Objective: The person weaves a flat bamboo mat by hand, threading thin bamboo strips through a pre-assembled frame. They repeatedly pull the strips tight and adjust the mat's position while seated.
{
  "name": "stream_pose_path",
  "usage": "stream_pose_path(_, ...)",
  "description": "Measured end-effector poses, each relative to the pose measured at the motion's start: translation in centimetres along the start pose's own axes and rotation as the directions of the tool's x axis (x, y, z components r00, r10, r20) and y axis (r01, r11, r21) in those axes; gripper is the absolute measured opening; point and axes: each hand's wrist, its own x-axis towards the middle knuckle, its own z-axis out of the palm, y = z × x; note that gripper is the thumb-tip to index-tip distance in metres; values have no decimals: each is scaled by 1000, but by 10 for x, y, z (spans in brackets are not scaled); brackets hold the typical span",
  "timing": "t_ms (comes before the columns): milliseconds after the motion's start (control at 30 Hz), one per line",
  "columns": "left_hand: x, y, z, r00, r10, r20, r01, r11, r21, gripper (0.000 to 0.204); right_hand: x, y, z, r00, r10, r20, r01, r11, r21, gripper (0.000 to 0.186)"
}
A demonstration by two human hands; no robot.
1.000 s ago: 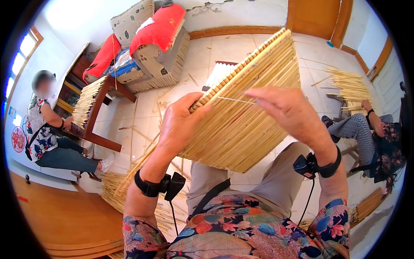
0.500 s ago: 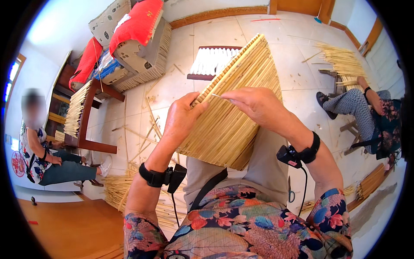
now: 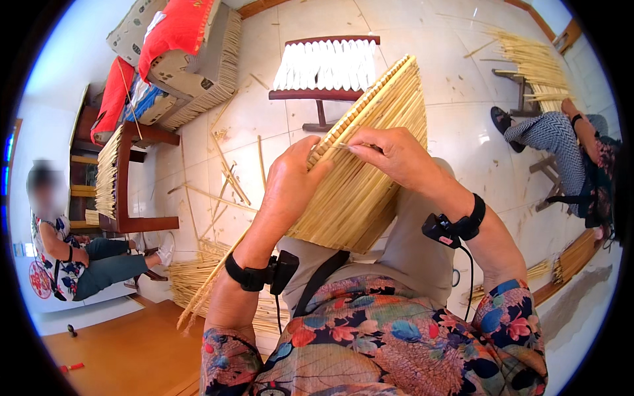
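1. L hand [image 3: 287, 181]: fingers clamped on stalk panel's [image 3: 360, 204] bound edge; panel slants fwd + under R fingers.
2. R hand [image 3: 396, 155]: thumb + index pinched, apparently on thin strand [image 3: 339, 146], just R of L fingertips.
3. Chg: R fingers nearer L than 1 s ago, less strand showing; prob. close work at edge.
4. Ct: 1 panel, 1 strand, 1 dark-framed rack [image 3: 317, 95] ahead of fingers, 2 co-workers: 1 far L [image 3: 63, 257], 1 far R [image 3: 555, 158].
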Motion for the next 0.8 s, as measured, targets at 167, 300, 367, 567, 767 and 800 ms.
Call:
stream_pose_path(167, 14, -7, 18, 994, -53, 91, 44, 995, 92, 39, -16, 22, 0, 996, 45, -81, -48, 998, -31, 16)
stream_pose_path(300, 23, -14, 35, 988, -37, 148, 23, 995, 99, 38, -24, 37, 3, 992, 78, -97, -87, 992, -91, 18)
stream_pose_path(367, 27, -13, 41, 982, -51, 181, 37, 996, 78, 37, -27, 42, 5, 989, 101, -108, -114, 987, -115, 19)
stream_pose_path(567, 32, -27, 57, 964, -108, 242, 122, 992, -42, 34, -32, 51, 8, 981, 193, -11, -184, 916, -357, 19)
stream_pose_path(767, 31, -43, 60, 969, -114, 220, 139, 985, -99, 29, -39, 71, 10, 996, 83, -27, -87, 945, -315, 19)
stream_pose_path(800, 31, -42, 61, 971, -98, 217, 125, 986, -110, 29, -40, 72, 9, 995, 102, -17, -102, 947, -305, 19)
